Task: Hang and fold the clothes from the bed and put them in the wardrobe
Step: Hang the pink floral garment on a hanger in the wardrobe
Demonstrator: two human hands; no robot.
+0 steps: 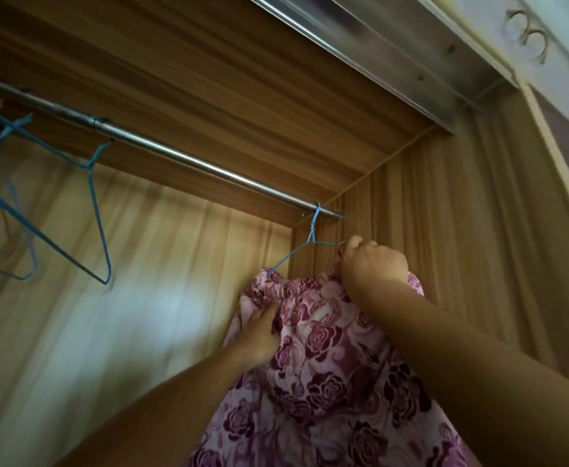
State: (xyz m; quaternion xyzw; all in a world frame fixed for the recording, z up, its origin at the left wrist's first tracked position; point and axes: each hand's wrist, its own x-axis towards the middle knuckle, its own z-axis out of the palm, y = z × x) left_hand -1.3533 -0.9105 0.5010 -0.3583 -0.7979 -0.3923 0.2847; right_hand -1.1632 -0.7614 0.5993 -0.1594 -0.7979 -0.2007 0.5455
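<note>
I saw the floral garment [327, 348] draped on the blue hanger [311, 235] at the rail's [182, 160] right end. My right hand [374, 264] curled its fingers round the garment's top, while my left hand [259, 335] clutched its side.

A home's wood-grain wardrobe [444, 230], metal rail [175, 155] inside (blue wire hangers [98, 217]).

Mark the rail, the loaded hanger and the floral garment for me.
rail [189, 160], head view, bare middle of the bar.
loaded hanger [312, 229], head view, twisted neck under its hook.
floral garment [327, 365], head view, cloth between the arms.
</note>
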